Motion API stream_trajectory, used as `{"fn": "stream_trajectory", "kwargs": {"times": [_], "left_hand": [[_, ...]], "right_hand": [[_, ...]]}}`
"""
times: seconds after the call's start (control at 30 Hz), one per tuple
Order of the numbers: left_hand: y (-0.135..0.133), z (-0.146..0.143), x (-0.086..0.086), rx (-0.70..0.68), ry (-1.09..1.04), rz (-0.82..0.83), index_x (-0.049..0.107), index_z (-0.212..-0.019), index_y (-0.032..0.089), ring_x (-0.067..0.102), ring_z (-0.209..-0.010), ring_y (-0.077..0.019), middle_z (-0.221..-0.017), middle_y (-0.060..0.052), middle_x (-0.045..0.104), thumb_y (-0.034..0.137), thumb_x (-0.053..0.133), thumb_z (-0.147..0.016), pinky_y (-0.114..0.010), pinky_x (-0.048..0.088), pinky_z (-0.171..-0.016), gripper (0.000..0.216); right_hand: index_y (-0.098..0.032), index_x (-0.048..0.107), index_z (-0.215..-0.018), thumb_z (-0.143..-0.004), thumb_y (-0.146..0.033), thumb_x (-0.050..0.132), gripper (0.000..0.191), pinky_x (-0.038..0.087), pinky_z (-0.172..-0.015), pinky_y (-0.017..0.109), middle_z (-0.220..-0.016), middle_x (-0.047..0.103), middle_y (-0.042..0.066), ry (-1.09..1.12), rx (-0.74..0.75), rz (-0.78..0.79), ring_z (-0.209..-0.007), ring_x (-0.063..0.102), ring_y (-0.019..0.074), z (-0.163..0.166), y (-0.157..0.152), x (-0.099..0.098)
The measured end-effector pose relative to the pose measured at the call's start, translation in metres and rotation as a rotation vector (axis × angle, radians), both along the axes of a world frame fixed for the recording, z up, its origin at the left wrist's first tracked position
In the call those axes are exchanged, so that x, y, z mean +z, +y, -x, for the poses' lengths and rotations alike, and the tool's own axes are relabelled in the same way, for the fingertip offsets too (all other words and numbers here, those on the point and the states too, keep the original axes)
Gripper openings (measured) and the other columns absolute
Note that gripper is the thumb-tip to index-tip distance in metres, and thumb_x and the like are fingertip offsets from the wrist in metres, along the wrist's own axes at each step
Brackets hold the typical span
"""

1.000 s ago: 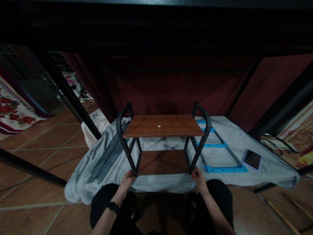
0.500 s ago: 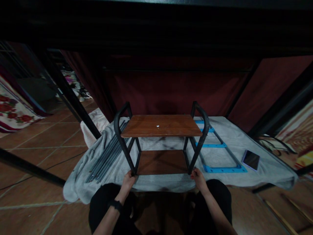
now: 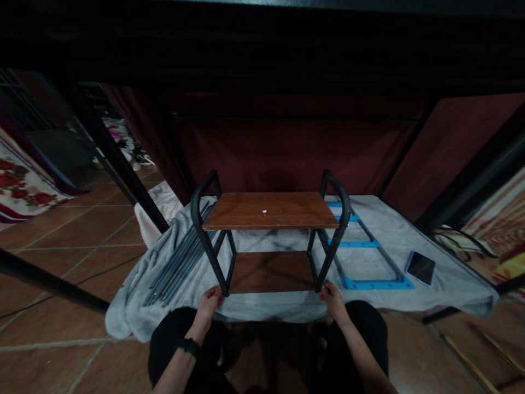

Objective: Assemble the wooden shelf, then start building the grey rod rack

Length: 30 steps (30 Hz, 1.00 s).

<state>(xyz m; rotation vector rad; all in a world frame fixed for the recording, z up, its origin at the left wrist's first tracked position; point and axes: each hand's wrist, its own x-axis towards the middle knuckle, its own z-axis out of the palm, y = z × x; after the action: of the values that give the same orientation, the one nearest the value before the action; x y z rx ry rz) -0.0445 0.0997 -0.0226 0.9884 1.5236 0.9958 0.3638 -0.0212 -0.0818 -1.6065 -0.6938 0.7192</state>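
Note:
A small two-tier shelf rack stands upright in front of me, with brown wood-look boards and dark tubular side frames. The lower board lies near the grey cloth. Beside the foot of the left front leg is my left hand; its fingers are loosely curled and a little off the leg. My right hand is closed at the foot of the right front leg, its fingertips partly hidden. A small white mark shows on the upper board.
Several grey metal tubes lie on the grey cloth at left. To the right are a blue-and-grey frame and a phone. Dark posts flank the space, and a dark beam crosses above.
My left hand has shifted slightly left, away from the foot of the left front leg, and its grip has loosened. The rack and my right hand have stayed put.

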Motion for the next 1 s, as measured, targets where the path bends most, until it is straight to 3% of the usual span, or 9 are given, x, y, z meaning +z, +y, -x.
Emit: {"fn": "stream_trajectory", "kwargs": {"times": [0.17, 0.43, 1.0], "left_hand": [[-0.002, -0.001, 0.001, -0.019, -0.043, -0.005, 0.056, -0.060, 0.018, 0.043, -0.044, -0.0103, -0.048, 0.003, 0.051, 0.043, 0.070, -0.054, -0.023, 0.033, -0.046, 0.029], [0.001, -0.007, 0.005, -0.001, 0.020, -0.052, 0.049, -0.053, 0.020, 0.039, -0.042, -0.0094, -0.045, 0.004, 0.046, 0.034, 0.064, -0.056, -0.023, 0.027, -0.046, 0.021], [0.005, -0.003, -0.003, -0.025, 0.074, -0.162, 0.049, -0.055, 0.021, 0.042, -0.055, -0.0123, -0.053, 0.003, 0.047, 0.033, 0.061, -0.052, -0.025, 0.034, -0.053, 0.017]], "right_hand": [[-0.026, 0.047, -0.070, -0.066, -0.059, 0.058, 0.034, 0.051, -0.051, 0.033, -0.061, 0.052, 0.000, -0.011, -0.006, 0.008, -0.056, 0.054, 0.0189, 0.000, 0.000, 0.001], [-0.026, 0.047, -0.070, -0.067, -0.054, 0.058, 0.030, 0.051, -0.051, 0.034, -0.060, 0.054, -0.001, -0.007, 0.000, 0.003, -0.054, 0.055, 0.0185, -0.002, 0.000, -0.001], [-0.027, 0.046, -0.066, -0.068, -0.054, 0.056, 0.029, 0.048, -0.049, 0.032, -0.056, 0.051, -0.001, -0.054, 0.023, 0.006, -0.051, 0.051, 0.0176, 0.005, -0.002, 0.017]]}}
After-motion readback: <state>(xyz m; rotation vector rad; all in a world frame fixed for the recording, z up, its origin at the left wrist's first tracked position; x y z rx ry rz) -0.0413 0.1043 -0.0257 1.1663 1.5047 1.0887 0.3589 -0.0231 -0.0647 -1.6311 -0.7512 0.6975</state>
